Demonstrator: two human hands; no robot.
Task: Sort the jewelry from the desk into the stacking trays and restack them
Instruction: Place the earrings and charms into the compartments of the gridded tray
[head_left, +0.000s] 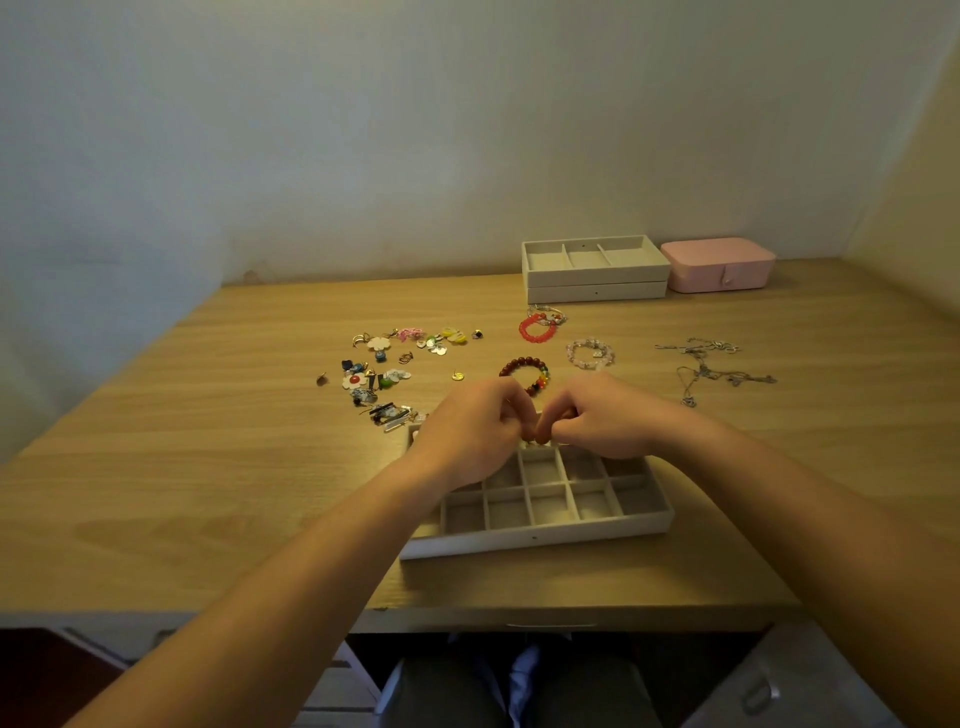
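Head view showed the left hand and right hand drawn close, the curled fingertips of both pinching a small piece, too tiny to identify, just over the far row of the divided tray. The step looked like seating that piece in one cell. Done well, it would mean keeping it low between the dividers and letting one hand go before the other, so it dropped inside instead of catching on a wall. A dark beaded bracelet lay just beyond the knuckles, and the earring pile reached the tray's far left corner, so a careless wrist could scatter either. The tray's front wall sat near the desk edge, which left little room there. Bare wood lay open on both sides. The necklaces, stacked trays and pink box sat well apart, farther back.
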